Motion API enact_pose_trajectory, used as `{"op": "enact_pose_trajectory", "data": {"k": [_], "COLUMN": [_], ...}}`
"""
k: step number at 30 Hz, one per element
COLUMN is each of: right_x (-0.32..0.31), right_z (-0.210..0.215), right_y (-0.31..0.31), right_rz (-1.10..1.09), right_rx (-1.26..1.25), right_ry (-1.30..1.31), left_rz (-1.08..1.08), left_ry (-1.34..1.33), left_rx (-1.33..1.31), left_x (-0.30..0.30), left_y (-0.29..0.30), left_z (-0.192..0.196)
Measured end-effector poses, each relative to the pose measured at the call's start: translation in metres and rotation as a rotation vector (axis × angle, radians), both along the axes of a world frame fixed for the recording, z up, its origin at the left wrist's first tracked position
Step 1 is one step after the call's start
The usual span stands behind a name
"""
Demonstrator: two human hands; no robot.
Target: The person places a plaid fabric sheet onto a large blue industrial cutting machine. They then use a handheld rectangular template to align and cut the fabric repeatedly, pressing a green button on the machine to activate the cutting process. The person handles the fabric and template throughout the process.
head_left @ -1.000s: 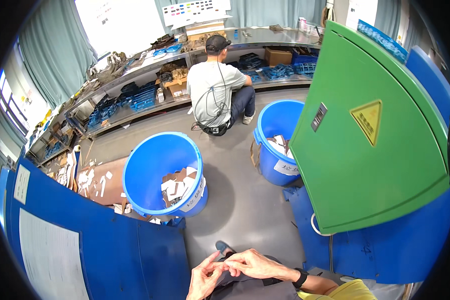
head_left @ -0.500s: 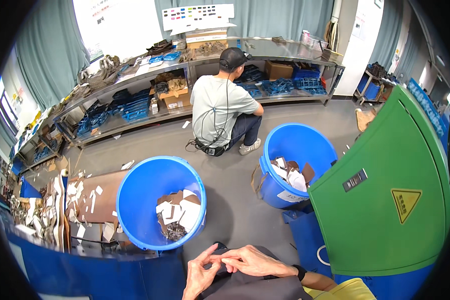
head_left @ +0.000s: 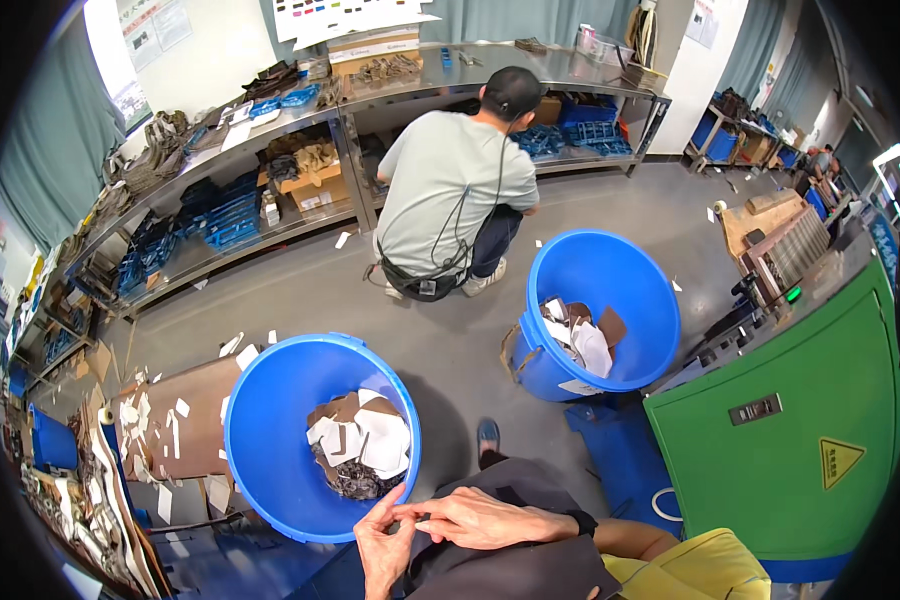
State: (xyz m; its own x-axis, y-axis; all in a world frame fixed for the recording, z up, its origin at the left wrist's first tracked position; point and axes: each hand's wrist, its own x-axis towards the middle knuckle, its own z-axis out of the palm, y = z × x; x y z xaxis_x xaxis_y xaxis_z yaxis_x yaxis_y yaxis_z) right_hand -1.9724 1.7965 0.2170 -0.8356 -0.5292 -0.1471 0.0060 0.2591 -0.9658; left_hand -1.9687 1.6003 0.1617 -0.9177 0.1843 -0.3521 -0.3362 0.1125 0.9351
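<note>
My left hand (head_left: 383, 543) and my right hand (head_left: 490, 519) meet in front of my dark apron (head_left: 530, 572). The thumb and index finger of the left hand pinch at the right hand's fingertips, which are drawn together. Whatever lies between the fingers, if anything, is too small to make out. Just beyond the left hand stands a round blue bin (head_left: 270, 440), its rim close to my fingers. White and brown scraps (head_left: 375, 440) lie inside it, over some crumpled dark material.
A second blue bin (head_left: 630, 290) with scraps stands farther right, beside a green cabinet (head_left: 780, 440). A person (head_left: 450, 190) crouches at the steel shelving (head_left: 260, 235), which carries blue parts. Scraps litter a brown roll (head_left: 175, 425) at left. My shoe (head_left: 488, 432) shows on the floor.
My view has shifted, and my shoe now shows. The crouching person has leaned toward the shelf with the head turned away. My hands stay together in much the same pose.
</note>
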Motion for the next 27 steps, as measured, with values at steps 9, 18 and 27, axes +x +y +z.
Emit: {"op": "enact_pose_trajectory", "data": {"k": [9, 18, 27], "right_x": [-0.119, -0.261, -0.351], "right_z": [-0.027, -0.022, -0.025], "right_y": [0.025, 0.119, 0.156], "right_rz": [0.073, 0.094, 0.028], "right_rx": [-0.106, 0.04, -0.078], "right_ry": [-0.045, -0.02, 0.014], "left_rz": [0.074, 0.022, 0.053], "left_ry": [0.013, 0.116, 0.146], "left_rx": [0.04, -0.055, -0.165], "left_x": [-0.095, -0.236, -0.326], "left_y": [0.025, 0.106, 0.131], "left_z": [0.005, -0.017, -0.051]}}
